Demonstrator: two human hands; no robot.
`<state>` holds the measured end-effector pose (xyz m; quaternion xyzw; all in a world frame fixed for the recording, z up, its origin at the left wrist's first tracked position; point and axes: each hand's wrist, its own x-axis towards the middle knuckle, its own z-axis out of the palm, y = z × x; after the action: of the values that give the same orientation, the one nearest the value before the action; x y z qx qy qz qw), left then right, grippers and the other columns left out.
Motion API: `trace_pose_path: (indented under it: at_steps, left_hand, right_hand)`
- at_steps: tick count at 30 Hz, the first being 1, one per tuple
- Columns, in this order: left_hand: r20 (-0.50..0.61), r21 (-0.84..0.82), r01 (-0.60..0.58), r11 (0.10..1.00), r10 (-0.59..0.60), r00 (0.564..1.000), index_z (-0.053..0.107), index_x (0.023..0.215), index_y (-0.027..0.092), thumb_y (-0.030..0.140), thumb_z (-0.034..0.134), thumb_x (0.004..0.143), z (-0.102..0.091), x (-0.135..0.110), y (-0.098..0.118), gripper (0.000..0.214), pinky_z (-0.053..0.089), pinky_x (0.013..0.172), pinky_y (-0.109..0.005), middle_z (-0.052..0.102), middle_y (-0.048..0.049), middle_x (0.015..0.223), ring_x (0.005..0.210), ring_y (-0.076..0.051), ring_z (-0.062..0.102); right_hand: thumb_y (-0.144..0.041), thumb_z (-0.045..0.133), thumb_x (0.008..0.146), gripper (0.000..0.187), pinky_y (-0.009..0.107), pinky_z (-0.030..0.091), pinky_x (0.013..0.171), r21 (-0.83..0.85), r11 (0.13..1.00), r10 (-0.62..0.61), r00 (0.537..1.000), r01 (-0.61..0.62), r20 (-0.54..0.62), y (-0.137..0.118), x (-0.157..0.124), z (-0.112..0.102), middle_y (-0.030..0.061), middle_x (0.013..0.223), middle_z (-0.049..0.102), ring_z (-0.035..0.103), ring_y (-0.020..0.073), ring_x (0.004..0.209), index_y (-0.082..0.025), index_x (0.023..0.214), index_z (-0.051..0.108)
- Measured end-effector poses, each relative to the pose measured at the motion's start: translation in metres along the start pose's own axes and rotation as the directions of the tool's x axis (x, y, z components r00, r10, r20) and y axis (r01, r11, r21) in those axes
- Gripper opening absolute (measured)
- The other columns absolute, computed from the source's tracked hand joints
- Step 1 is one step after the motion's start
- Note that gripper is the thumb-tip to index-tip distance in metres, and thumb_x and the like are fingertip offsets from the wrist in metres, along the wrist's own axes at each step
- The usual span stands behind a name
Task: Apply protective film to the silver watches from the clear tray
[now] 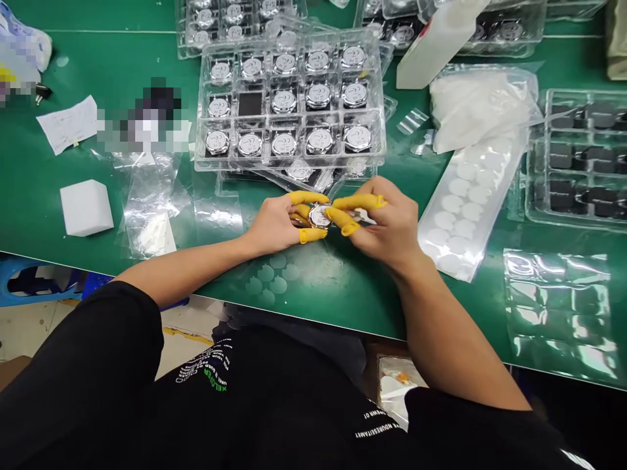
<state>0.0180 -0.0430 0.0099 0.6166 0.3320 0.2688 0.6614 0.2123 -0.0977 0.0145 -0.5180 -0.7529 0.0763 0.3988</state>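
A small round watch case with a silvery back faces up just in front of the clear tray. My left hand grips it from the left, with yellow finger cots on its fingers. From the right, my right hand, also in yellow finger cots, has its fingers pinched together at the watch's edge. Something thin and silvery shows between those fingers and the palm, too hidden to name. Behind both hands, a clear compartment tray carries several similar watches back up; one compartment shows only a black square pad.
A sheet of round clear stickers and a white plastic bag lie right. Loose round films lie on the green table near its front edge. A white block sits left; a tray of black pieces stands far right.
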Motion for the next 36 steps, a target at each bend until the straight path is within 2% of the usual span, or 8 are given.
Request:
trace_pose_path:
  at_steps: [6, 10, 16, 21, 24, 28, 32, 36]
  left_hand:
    - [0.005, -0.021, 0.026, 0.999, -0.026, 1.0, 0.067, 0.121, 0.011, 0.017, 0.086, 0.064, 0.0, -0.001, 0.001, 0.06, 0.06, 0.074, -0.025, 0.076, -0.0039, 0.086, 0.077, -0.014, 0.072]
    - [-0.079, -0.014, -0.157, 0.987, 0.156, 0.985, 0.064, 0.128, 0.016, 0.03, 0.088, 0.071, 0.001, -0.002, -0.001, 0.063, 0.062, 0.084, -0.029, 0.077, -0.0051, 0.098, 0.089, -0.016, 0.075]
    - [-0.182, 0.013, -0.478, 0.878, 0.472, 0.863, 0.062, 0.129, 0.024, 0.046, 0.089, 0.072, -0.005, 0.004, -0.007, 0.066, 0.063, 0.087, -0.032, 0.075, -0.0041, 0.109, 0.097, -0.02, 0.076]
    - [-0.155, 0.036, -0.565, 0.824, 0.564, 0.811, 0.062, 0.13, 0.027, 0.046, 0.088, 0.074, -0.008, 0.007, -0.006, 0.064, 0.063, 0.084, -0.033, 0.074, -0.0027, 0.109, 0.097, -0.02, 0.075]
    - [-0.203, 0.104, -0.597, 0.796, 0.604, 0.77, 0.063, 0.127, 0.027, 0.045, 0.089, 0.073, -0.012, 0.011, -0.009, 0.063, 0.063, 0.083, -0.031, 0.073, -0.0014, 0.106, 0.091, -0.017, 0.075]
    - [-0.324, 0.225, -0.602, 0.766, 0.642, 0.695, 0.062, 0.128, 0.028, 0.049, 0.089, 0.073, -0.021, 0.019, -0.014, 0.065, 0.061, 0.084, -0.029, 0.07, -0.0021, 0.113, 0.09, -0.014, 0.073]
    - [-0.22, 0.247, -0.677, 0.693, 0.721, 0.657, 0.065, 0.123, 0.028, 0.049, 0.09, 0.071, -0.022, 0.017, -0.007, 0.061, 0.062, 0.083, -0.031, 0.069, -0.004, 0.117, 0.104, -0.02, 0.072]
    - [-0.094, 0.211, -0.68, 0.702, 0.707, 0.701, 0.068, 0.118, 0.027, 0.042, 0.091, 0.07, -0.015, 0.008, 0.0, 0.055, 0.064, 0.077, -0.029, 0.07, -0.007, 0.123, 0.114, -0.024, 0.07]
  right_hand:
    - [-0.044, 0.066, 0.094, 0.021, 0.034, 0.044, 0.059, -0.107, 0.993, 0.041, 0.996, -0.049, -0.074, 0.007, 0.0, -0.005, 0.0052, 0.078, 0.059, 0.056, 0.018, 0.069, -0.024, 0.091, 0.072]
    - [-0.042, 0.069, 0.092, 0.021, 0.044, 0.049, 0.078, -0.256, 0.961, 0.054, 0.98, -0.102, -0.191, 0.014, -0.002, -0.029, 0.01, 0.093, 0.063, 0.061, 0.0261, 0.09, -0.024, 0.101, 0.072]
    - [-0.039, 0.071, 0.091, 0.033, 0.044, 0.057, 0.084, 0.081, 0.996, 0.051, 0.984, -0.038, -0.169, -0.018, -0.006, -0.011, 0.0081, 0.106, 0.067, 0.067, 0.0248, 0.096, -0.029, 0.122, 0.068]
    - [-0.042, 0.079, 0.084, 0.04, 0.042, 0.062, 0.085, 0.44, 0.863, 0.335, 0.933, -0.249, -0.13, -0.025, -0.01, 0.008, 0.005, 0.105, 0.073, 0.072, 0.0221, 0.092, -0.029, 0.121, 0.068]
    - [-0.041, 0.079, 0.084, 0.033, 0.042, 0.063, 0.085, 0.47, 0.818, 0.451, 0.878, -0.332, -0.164, -0.021, -0.01, 0.005, 0.003, 0.094, 0.074, 0.073, 0.021, 0.085, -0.027, 0.113, 0.07]
    - [-0.034, 0.078, 0.084, 0.026, 0.043, 0.062, 0.083, 0.357, 0.869, 0.434, 0.873, -0.341, -0.222, -0.018, -0.005, -0.013, 0.0022, 0.087, 0.073, 0.071, 0.0211, 0.082, -0.027, 0.109, 0.071]
    - [-0.031, 0.078, 0.084, 0.018, 0.044, 0.06, 0.085, 0.258, 0.903, 0.399, 0.893, -0.343, -0.209, -0.017, -0.002, -0.03, 0.0037, 0.086, 0.072, 0.071, 0.0226, 0.085, -0.027, 0.101, 0.073]
    - [-0.031, 0.076, 0.085, 0.023, 0.043, 0.06, 0.083, 0.292, 0.905, 0.359, 0.923, -0.309, -0.136, -0.016, -0.003, -0.032, 0.0021, 0.084, 0.072, 0.071, 0.021, 0.08, -0.028, 0.107, 0.072]
